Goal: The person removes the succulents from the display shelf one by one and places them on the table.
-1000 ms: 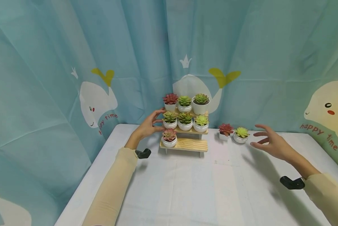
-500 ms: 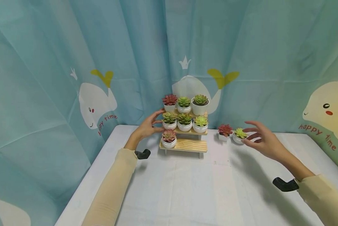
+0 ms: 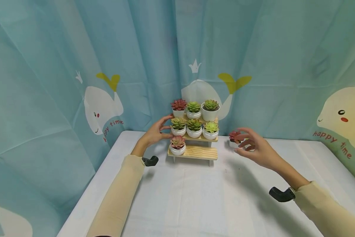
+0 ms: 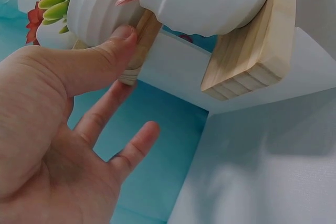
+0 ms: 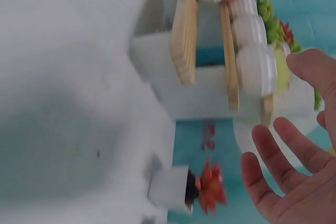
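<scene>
Pale wood forms the planks of a three-tier, white-sided stepped stand [image 3: 202, 152] near the far edge of the white-covered table [image 3: 207, 197], and its filling looks well along. The top tier carries, from its left end, a red-leaved succulent in a white pot [image 3: 178, 107], a green succulent in a rounded white pot [image 3: 193, 110] and a green succulent in a larger white pot [image 3: 210, 112]. Along the middle tier sit two darker green succulents in rounded white pots [image 3: 194, 127] and, at the right end, a yellow-green succulent in a rounded white pot [image 3: 210, 131]. The bottom tier looks unfinished: a pink succulent in a rounded white pot [image 3: 177, 146] stands at its left end, with bare wood running to its right end. Off the stand, a red-leaved succulent in a squarish white pot [image 3: 233, 144] stands upright by the table's far edge, seemingly left to place. The person's left hand [image 3: 153, 135] pinches the stand's left end; the right hand [image 3: 261, 153], well apart from it, holds nothing, fingers parted. What lies behind the right hand is too hidden to name.
</scene>
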Demonstrator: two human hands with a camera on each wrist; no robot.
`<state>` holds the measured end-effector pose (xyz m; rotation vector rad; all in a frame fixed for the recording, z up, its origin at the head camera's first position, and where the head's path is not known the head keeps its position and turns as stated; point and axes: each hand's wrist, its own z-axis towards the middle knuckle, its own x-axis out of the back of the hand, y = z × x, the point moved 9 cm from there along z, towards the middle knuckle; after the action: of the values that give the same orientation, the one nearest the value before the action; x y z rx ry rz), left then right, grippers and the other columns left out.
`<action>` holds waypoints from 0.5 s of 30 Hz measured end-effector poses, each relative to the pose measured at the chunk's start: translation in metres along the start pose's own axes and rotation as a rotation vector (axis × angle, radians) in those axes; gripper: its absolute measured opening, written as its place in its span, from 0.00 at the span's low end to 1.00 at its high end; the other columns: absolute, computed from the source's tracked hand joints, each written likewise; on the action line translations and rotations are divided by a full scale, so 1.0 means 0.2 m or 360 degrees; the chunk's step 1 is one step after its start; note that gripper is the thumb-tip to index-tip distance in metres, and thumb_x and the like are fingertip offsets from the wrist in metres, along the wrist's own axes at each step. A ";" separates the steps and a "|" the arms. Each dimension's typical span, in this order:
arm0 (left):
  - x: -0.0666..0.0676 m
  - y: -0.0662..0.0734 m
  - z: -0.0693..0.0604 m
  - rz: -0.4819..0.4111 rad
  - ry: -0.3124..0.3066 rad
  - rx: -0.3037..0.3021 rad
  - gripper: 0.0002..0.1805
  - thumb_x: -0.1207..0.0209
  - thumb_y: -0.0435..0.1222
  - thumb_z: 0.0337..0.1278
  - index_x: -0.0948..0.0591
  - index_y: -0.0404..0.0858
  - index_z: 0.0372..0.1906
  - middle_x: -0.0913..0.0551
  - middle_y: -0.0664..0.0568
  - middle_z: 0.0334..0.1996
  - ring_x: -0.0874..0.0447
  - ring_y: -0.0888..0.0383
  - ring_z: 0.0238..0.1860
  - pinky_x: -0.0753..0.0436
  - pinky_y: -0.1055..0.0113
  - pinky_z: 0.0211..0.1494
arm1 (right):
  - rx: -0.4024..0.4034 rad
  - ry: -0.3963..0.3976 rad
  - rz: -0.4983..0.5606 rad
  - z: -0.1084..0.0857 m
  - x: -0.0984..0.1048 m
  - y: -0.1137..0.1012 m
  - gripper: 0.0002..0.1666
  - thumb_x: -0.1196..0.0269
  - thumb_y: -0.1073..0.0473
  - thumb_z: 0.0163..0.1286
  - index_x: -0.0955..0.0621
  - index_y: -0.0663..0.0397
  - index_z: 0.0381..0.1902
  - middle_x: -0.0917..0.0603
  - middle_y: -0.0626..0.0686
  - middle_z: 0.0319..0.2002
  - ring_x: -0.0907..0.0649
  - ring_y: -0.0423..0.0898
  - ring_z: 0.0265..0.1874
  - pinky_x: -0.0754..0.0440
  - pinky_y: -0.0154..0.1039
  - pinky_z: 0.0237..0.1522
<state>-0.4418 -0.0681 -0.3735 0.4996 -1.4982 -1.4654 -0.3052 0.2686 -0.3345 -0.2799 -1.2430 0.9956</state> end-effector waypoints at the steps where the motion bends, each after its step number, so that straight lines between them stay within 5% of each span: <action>1: 0.00 0.00 0.00 -0.0001 0.0001 0.0000 0.48 0.33 0.21 0.60 0.42 0.43 0.81 0.52 0.50 0.83 0.34 0.40 0.73 0.16 0.50 0.60 | -0.0004 -0.0010 0.0015 0.01 -0.02 -0.01 0.41 0.26 0.61 0.67 0.32 0.48 0.73 0.17 0.60 0.57 0.13 0.51 0.45 0.13 0.36 0.42; 9: 0.00 -0.02 0.00 -0.0015 0.0002 0.0000 0.48 0.34 0.21 0.61 0.42 0.45 0.81 0.52 0.51 0.83 0.34 0.40 0.73 0.17 0.49 0.61 | 0.0050 -0.0086 0.0107 0.11 -0.20 -0.09 0.43 0.26 0.62 0.66 0.33 0.53 0.74 0.17 0.58 0.59 0.14 0.57 0.47 0.12 0.50 0.45; 15: 0.00 -0.02 0.01 -0.0041 -0.0011 0.0001 0.48 0.34 0.20 0.61 0.42 0.45 0.82 0.53 0.51 0.83 0.35 0.40 0.74 0.17 0.49 0.61 | 0.0088 -0.0140 0.0241 0.18 -0.33 -0.14 0.42 0.25 0.63 0.65 0.31 0.53 0.73 0.18 0.63 0.60 0.14 0.60 0.48 0.12 0.45 0.44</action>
<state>-0.4442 -0.0687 -0.3770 0.5169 -1.5027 -1.4879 -0.3219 0.1908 -0.3466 -0.2929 -1.2859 1.1817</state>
